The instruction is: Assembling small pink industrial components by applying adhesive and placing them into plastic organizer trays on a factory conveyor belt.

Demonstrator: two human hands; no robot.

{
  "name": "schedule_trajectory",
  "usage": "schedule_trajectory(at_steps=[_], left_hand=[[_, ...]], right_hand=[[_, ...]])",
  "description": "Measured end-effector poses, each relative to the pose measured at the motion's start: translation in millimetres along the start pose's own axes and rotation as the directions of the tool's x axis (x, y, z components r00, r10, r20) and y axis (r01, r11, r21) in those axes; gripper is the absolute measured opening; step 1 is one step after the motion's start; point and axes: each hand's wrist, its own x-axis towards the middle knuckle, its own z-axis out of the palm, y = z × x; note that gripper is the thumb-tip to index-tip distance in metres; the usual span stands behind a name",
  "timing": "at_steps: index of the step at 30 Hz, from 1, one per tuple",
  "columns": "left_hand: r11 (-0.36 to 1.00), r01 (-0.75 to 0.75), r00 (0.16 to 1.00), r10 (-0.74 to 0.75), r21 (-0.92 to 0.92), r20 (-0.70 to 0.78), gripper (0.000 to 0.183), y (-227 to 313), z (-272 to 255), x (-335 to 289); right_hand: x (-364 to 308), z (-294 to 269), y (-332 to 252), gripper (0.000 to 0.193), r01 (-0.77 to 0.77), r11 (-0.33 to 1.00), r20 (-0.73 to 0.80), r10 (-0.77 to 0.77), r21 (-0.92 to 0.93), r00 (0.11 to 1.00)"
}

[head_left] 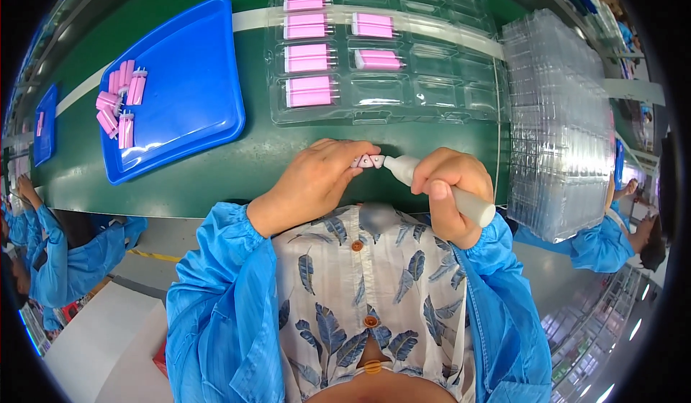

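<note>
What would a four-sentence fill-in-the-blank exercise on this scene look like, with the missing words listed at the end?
1. The person's ____ hand grips a white bottle-like tool.
2. The large blue tray lies to the ____ of the clear compartmented tray.
3. The loose pieces in the large blue tray are mainly coloured ____.
4. The work surface under both trays is mostly ____.

Missing words: right; left; pink; green.

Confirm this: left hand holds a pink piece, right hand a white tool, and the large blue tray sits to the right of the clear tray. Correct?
No: the large blue tray sits to the left of the clear tray, as the head view shows. The left hand does hold a pink piece, and the right hand a white tool.
</note>
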Motion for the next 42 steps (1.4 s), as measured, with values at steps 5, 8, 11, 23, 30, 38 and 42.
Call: schedule_trajectory(at_steps=[5, 8, 11, 23, 30, 38, 42], left_hand=[[0.999, -0.005, 1.0, 0.005, 0.049, -0.005, 0.037, 3.7, 3.0, -0.2], [0.997, -0.011, 1.0, 0.012, 0.072, -0.016, 0.037, 3.2, 6.5, -1.3], [0.994, 0.001, 1.0, -0.003, 0.107, 0.014, 0.038, 3.2, 8.6, -1.8], [0.995, -0.062, 0.986, 0.072, 0.072, -0.147, 0.038, -5.8, 15.6, -7.5], [0.975, -0.132, 0.977, 0.158, 0.176, -0.145, 0.035, -2.4, 18.6, -15.3], [0.983, -0.14, 0.969, 0.16, 0.117, -0.186, 0.029, -4.3, 16.2, -18.9], [0.977, -0.13, 0.95, 0.172, 0.168, -0.26, 0.03, -5.1, 19.8, -16.1]], right_hand=[[2.3, 1.5, -0.5, 0.012, -0.024, 0.999, 0.014, 0.024, 0.021, 1.0], [1.3, 2.9, 0.8, 0.011, -0.107, 0.993, 0.028, 0.105, 0.057, 0.994], [-3.3, 7.7, 1.5, 0.011, -0.125, 0.992, 0.033, 0.124, 0.037, 0.992], [-13.2, 5.4, -7.3, 0.008, -0.034, 0.999, 0.029, 0.034, -0.016, 0.999], [-15.9, 14.0, -11.1, 0.006, -0.073, 0.996, 0.051, 0.071, 0.047, 0.996], [-11.8, 18.6, -16.9, 0.012, -0.149, 0.989, 0.075, 0.149, -0.009, 0.986], [-23.0, 10.0, -13.3, 0.011, -0.045, 0.999, 0.003, 0.045, -0.004, 0.999]])
